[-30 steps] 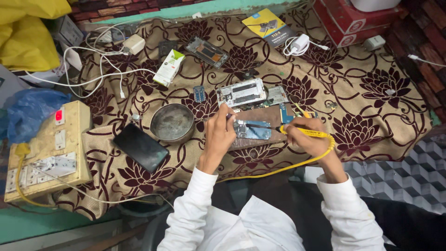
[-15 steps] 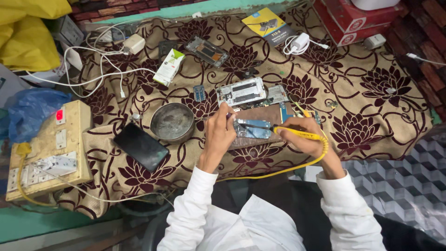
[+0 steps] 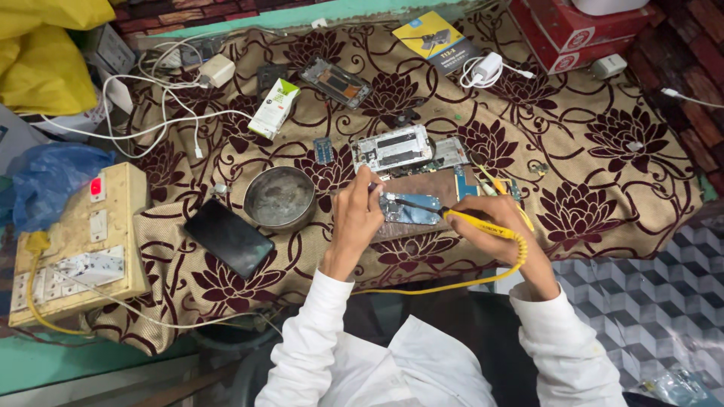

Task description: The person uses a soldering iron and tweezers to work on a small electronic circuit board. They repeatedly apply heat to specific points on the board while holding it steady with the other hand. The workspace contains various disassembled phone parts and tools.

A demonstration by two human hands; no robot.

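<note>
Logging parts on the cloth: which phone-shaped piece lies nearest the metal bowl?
The black phone, lying flat just left of and below the metal bowl. The silver frame and the dark-screened frame lie farther up the cloth.

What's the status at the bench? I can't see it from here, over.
Left hand pinching a thin tool on the circuit board. Right hand gripping yellow soldering iron, tip at the board. Metal bowl beside the left hand, apart.

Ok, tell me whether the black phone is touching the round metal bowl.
Apart. The head view shows a strip of patterned cloth between the black phone and the round metal bowl.
</note>
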